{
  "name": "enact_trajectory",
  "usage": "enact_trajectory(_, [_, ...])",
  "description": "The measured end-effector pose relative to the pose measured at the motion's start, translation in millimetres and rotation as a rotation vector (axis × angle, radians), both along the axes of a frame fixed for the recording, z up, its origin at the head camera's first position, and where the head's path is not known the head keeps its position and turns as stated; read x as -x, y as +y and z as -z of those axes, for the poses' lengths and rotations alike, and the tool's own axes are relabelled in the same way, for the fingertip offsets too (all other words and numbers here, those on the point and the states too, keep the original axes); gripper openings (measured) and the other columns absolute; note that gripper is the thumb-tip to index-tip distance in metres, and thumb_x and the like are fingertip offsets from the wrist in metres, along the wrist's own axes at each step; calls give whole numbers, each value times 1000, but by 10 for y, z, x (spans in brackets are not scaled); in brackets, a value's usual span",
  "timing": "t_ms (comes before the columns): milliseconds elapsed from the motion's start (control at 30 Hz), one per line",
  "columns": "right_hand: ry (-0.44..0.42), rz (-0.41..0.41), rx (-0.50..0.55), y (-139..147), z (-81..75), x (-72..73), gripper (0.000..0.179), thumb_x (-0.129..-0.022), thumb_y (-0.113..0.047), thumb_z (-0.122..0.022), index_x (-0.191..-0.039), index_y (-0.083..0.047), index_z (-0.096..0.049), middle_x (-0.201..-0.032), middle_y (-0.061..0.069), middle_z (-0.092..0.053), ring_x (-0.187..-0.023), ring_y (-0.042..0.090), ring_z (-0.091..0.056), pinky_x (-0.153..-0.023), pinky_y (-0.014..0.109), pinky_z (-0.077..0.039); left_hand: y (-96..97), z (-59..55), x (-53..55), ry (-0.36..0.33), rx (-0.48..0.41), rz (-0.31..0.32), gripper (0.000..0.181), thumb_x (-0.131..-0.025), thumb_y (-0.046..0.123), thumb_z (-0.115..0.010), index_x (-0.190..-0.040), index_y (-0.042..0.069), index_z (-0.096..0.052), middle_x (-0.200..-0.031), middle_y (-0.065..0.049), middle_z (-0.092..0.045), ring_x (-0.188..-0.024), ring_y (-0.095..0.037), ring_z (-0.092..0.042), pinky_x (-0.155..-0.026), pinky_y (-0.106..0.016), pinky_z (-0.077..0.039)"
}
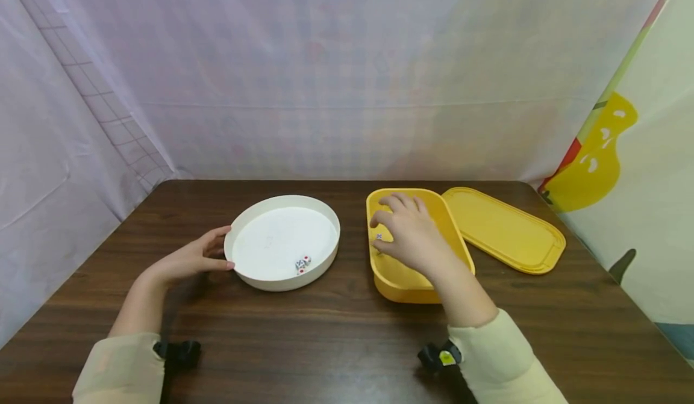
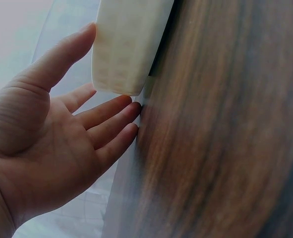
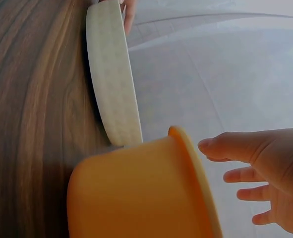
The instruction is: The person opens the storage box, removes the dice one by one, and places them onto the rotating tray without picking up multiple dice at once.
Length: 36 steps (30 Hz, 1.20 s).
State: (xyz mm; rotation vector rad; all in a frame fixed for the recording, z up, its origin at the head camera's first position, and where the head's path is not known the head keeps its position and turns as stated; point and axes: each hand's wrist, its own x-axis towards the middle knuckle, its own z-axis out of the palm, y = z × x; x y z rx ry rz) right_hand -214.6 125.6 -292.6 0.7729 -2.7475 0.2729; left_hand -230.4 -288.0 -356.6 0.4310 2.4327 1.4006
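Note:
In the head view a round white tray (image 1: 271,235) sits left of centre, with several small dice (image 1: 302,264) in its front right part. My left hand (image 1: 197,256) touches the tray's left side, thumb and fingertips spread against its rim and wall; the left wrist view shows these fingers (image 2: 109,121) mostly straight. Over a yellow rectangular box (image 1: 401,286) hovers my right hand (image 1: 412,235), its fingers spread apart. One die (image 1: 379,236) shows between thumb and forefinger, overlapping the box's left inner side. No die appears at the right hand's fingers (image 3: 253,193) in the right wrist view.
A yellow lid (image 1: 506,229) lies flat to the right of the box, close to its back right edge. The dark wooden table (image 1: 303,344) reaches back to a pale hanging curtain (image 1: 347,79). Black wrist straps (image 1: 181,354) show at both sleeves.

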Motion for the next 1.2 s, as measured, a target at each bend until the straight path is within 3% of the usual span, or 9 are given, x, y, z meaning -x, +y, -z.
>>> enact_trajectory(733, [-51,51,-53,91,247,181,21,-80,-29,-78,-94,-15,-71,-129,17,-54,-125,40,-40,-102,64,-22,3,-3,-1,-3,6,-4,92,-87,17,-72,-151,-3,-8,-146,-34,-23,-134,-48,-23,-105,-59,-23])
enact_trajectory(1200, [-146,86,-80,106,413,277,21,-84,-29,-75,-100,-15,-73,-128,18,-54,-124,41,-40,-101,64,-23,12,-14,-8,-4,4,-1,93,-87,18,-71,-151,-3,-7,-147,-34,-20,-135,-48,-21,-105,-60,-23])
